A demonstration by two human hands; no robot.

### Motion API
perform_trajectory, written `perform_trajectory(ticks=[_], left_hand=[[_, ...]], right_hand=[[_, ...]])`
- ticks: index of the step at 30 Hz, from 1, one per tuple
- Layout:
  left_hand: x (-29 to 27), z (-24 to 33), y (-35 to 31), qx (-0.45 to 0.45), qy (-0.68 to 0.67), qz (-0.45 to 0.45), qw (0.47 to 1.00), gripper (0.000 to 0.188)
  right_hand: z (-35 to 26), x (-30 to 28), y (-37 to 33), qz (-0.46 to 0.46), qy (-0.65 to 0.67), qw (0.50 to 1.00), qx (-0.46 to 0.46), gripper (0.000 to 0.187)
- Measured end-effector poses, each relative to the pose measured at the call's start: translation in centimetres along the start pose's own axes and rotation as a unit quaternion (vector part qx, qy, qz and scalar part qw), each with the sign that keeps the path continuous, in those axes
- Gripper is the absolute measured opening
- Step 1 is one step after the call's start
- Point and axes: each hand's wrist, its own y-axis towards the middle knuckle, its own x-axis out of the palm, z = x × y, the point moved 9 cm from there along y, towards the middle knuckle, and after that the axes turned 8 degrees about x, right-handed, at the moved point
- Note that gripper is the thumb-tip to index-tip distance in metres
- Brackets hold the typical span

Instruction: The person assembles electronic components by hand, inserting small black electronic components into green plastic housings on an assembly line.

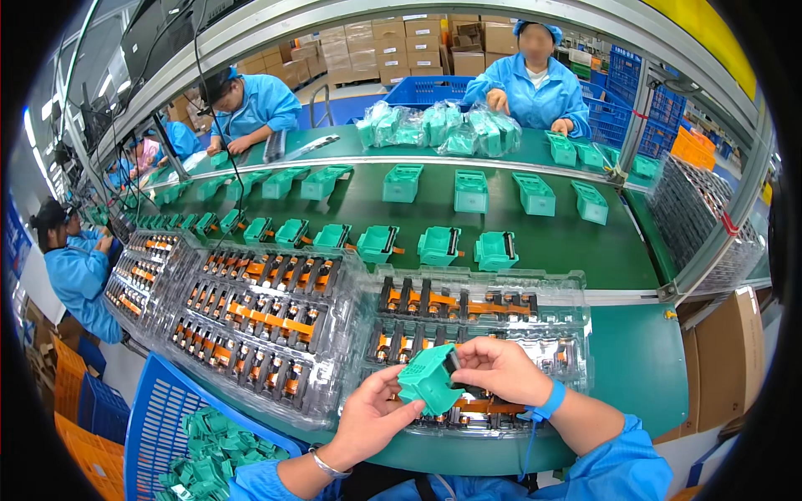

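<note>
A green plastic housing [424, 382] is in front of me, above a clear plastic tray. My left hand [374, 419] grips it from the left, with thumb and fingers closed on its side. My right hand [505, 371], with a blue strap at the wrist, pinches a small black part [452, 364] at the housing's right edge. How far that part sits inside the housing I cannot tell. Below my hands, the clear tray [576, 334] holds rows of black parts with orange strips [493, 309]; my hands and the housing hide some of them.
More filled clear trays [338, 367] stand to the left. A blue basket [150, 417] of green housings [213, 451] is at lower left. Rows of housings [496, 250] lie on the green belt [334, 209]. Co-workers [535, 88] sit across and to the left. A metal frame post [727, 217] rises right.
</note>
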Motion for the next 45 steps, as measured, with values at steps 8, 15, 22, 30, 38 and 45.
perform_trajectory(ticks=[8,15,22,30,38,45], left_hand=[[0.7,0.8,-0.2,-0.014,0.001,-0.009,1.0,0.05],[1.9,3.7,0.1,0.133,-0.036,-0.051,0.989,0.063],[1.5,1.5,-0.3,0.062,-0.034,-0.07,0.995,0.053],[0.9,1.8,-0.4,0.064,0.024,-0.05,0.996,0.041],[0.3,0.8,-0.2,0.063,0.037,-0.031,0.997,0.034],[0.1,0.6,0.0,0.053,0.065,-0.024,0.996,0.029]], right_hand=[[0.8,0.3,0.0,-0.037,0.01,0.999,0.005,0.018],[-8.3,0.0,-5.3,0.126,-0.271,0.868,-0.397,0.027],[-12.0,0.8,-10.8,0.173,-0.462,0.631,-0.599,0.025],[-11.5,-15.7,-4.0,0.409,-0.296,0.795,-0.335,0.016],[-0.3,-29.8,4.4,0.43,-0.066,0.9,0.03,0.016],[2.8,-30.1,8.8,0.369,-0.098,0.914,0.139,0.022]])
